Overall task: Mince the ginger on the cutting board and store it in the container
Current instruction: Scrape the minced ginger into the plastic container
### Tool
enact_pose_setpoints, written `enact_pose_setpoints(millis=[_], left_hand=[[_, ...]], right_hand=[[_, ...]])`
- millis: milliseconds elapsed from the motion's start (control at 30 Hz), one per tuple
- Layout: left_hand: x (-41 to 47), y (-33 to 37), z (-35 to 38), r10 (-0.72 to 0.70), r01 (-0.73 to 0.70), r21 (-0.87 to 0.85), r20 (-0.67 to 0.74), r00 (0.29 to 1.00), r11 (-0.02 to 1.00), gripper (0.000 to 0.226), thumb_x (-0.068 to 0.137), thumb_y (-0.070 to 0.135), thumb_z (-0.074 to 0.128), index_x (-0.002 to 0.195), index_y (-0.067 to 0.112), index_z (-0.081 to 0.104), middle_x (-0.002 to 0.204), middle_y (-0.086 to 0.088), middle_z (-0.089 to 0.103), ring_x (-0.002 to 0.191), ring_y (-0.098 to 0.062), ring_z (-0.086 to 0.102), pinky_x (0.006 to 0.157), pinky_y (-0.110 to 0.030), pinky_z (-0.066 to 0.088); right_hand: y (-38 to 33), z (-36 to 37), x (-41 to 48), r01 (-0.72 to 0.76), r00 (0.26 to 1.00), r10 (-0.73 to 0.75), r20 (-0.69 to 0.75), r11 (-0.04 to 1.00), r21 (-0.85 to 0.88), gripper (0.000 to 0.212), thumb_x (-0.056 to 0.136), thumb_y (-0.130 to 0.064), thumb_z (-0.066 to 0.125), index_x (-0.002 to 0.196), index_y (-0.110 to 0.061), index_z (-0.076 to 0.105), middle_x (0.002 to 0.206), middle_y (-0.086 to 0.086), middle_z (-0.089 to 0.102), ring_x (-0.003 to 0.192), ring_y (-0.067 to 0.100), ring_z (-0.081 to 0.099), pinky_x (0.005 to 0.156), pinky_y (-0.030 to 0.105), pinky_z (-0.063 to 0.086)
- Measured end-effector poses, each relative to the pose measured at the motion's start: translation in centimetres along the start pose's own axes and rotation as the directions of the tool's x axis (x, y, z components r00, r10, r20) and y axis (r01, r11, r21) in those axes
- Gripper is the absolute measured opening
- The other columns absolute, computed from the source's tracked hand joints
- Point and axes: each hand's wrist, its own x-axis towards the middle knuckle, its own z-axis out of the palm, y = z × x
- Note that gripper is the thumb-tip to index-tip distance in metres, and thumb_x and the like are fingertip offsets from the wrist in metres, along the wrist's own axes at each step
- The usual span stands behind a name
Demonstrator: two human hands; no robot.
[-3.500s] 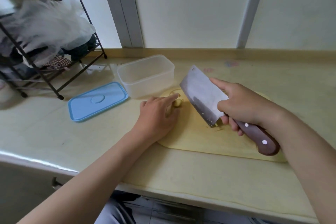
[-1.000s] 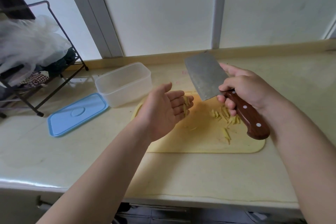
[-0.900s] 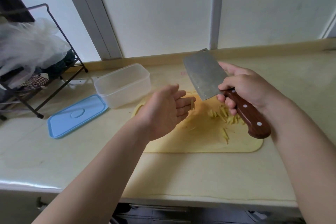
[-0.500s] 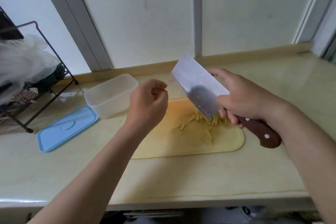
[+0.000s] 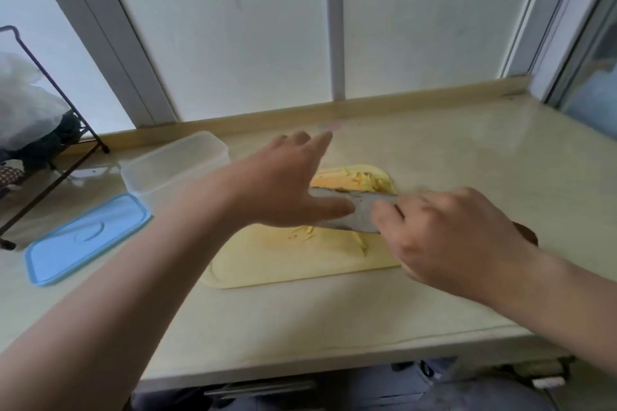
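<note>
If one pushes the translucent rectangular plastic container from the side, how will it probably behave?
The translucent rectangular plastic container looks empty and thin-walled, so it is probably light. On the glossy beige countertop it would likely slide rather than tip, as it sits low and wide.

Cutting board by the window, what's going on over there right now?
A person is chopping ginger strips on the yellow cutting board. The right hand grips a cleaver, blade low over the board; the left hand is open above the blade's front end. The ginger is in strips, not minced. The clear container looks empty, its blue lid beside it.
</note>
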Motion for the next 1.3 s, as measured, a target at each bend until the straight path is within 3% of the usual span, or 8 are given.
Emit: enact_pose_setpoints(millis=[67, 167, 400, 667, 833, 1133, 1233, 1300], left_hand=[[1.0, 0.2, 1.0, -0.023, 0.019, 0.063, 0.065, 0.998, 0.998, 0.104, 0.082, 0.078, 0.052, 0.158, 0.021, 0.01, 0.159, -0.003, 0.028, 0.146, -0.023, 0.024, 0.115, -0.038, 0.027], [2.2, 0.6, 2.3, -0.043, 0.03, 0.133, 0.096, 0.994, 0.991, 0.104, 0.08, 0.086, 0.039, 0.154, 0.017, 0.018, 0.159, -0.009, 0.029, 0.148, -0.028, 0.022, 0.117, -0.045, 0.026], [5.4, 1.1, 4.7, -0.055, 0.048, 0.251, 0.022, 0.998, 0.967, 0.105, 0.076, 0.093, 0.017, 0.15, 0.018, 0.024, 0.15, -0.013, 0.041, 0.143, -0.033, 0.03, 0.112, -0.05, 0.031], [7.2, -0.6, 5.4, -0.085, 0.075, 0.305, 0.018, 0.996, 0.95, 0.098, 0.078, 0.091, 0.02, 0.147, 0.023, 0.028, 0.146, -0.014, 0.044, 0.138, -0.035, 0.036, 0.107, -0.05, 0.033], [8.1, -1.9, 5.0, -0.103, 0.093, 0.333, 0.012, 0.995, 0.938, 0.081, 0.086, 0.083, 0.027, 0.14, 0.023, 0.036, 0.138, -0.011, 0.049, 0.13, -0.034, 0.044, 0.102, -0.047, 0.035], [8.9, -3.0, 4.5, -0.128, 0.142, 0.291, -0.065, 0.99, 0.946, 0.055, 0.102, 0.059, 0.027, 0.138, 0.021, 0.046, 0.138, -0.011, 0.052, 0.126, -0.034, 0.049, 0.1, -0.046, 0.036], [8.9, -3.3, 4.6, -0.08, 0.109, 0.19, -0.153, 0.985, 0.976, 0.041, 0.106, 0.047, 0.033, 0.122, 0.017, 0.057, 0.125, -0.008, 0.058, 0.114, -0.033, 0.056, 0.091, -0.041, 0.04], [8.9, -3.3, 4.3, -0.08, 0.09, 0.038, -0.217, 0.973, 0.995, 0.034, 0.106, 0.037, 0.037, 0.096, 0.013, 0.06, 0.107, -0.01, 0.062, 0.097, -0.034, 0.058, 0.078, -0.038, 0.044]], right_hand=[[-0.6, 0.7, -0.5, -0.015, 0.997, 0.014, -0.077, 1.0, -0.018, 0.031, 0.096, 0.004, 0.033, 0.075, -0.01, 0.05, 0.05, 0.004, 0.04, 0.035, 0.02, 0.039, 0.043, 0.025, 0.022], [-1.1, 1.6, -1.3, -0.017, 0.991, 0.01, -0.135, 0.999, -0.047, 0.037, 0.103, 0.002, 0.035, 0.077, -0.008, 0.06, 0.053, 0.003, 0.042, 0.038, 0.02, 0.039, 0.038, 0.026, 0.03], [-1.5, 1.6, -1.7, -0.055, 0.984, 0.04, -0.173, 0.995, -0.086, 0.032, 0.091, 0.011, 0.039, 0.072, -0.011, 0.051, 0.053, 0.002, 0.037, 0.041, 0.018, 0.032, 0.042, 0.025, 0.023], [-1.2, 1.5, -3.2, -0.076, 0.992, 0.066, -0.106, 0.993, -0.088, 0.032, 0.081, 0.013, 0.037, 0.069, -0.013, 0.05, 0.053, 0.001, 0.033, 0.048, 0.018, 0.02, 0.044, 0.024, 0.019], [-0.6, 1.1, -4.2, -0.072, 0.996, 0.068, -0.055, 0.994, -0.087, 0.027, 0.08, 0.012, 0.044, 0.07, -0.012, 0.05, 0.054, 0.001, 0.033, 0.047, 0.017, 0.021, 0.043, 0.023, 0.019], [-0.1, 0.7, -4.8, -0.115, 0.992, 0.111, -0.053, 0.99, -0.082, 0.035, 0.086, 0.014, 0.03, 0.07, -0.012, 0.048, 0.055, 0.001, 0.029, 0.047, 0.018, 0.019, 0.045, 0.023, 0.018], [-0.1, 0.7, -5.1, -0.114, 0.993, 0.113, -0.025, 0.99, -0.08, 0.035, 0.087, 0.013, 0.032, 0.07, -0.011, 0.051, 0.054, 0.001, 0.031, 0.047, 0.017, 0.019, 0.044, 0.023, 0.018], [0.0, 0.5, -5.1, -0.113, 0.994, 0.113, -0.003, 0.991, -0.066, 0.033, 0.089, 0.011, 0.033, 0.071, -0.011, 0.05, 0.054, 0.001, 0.031, 0.046, 0.017, 0.02, 0.044, 0.023, 0.018]])
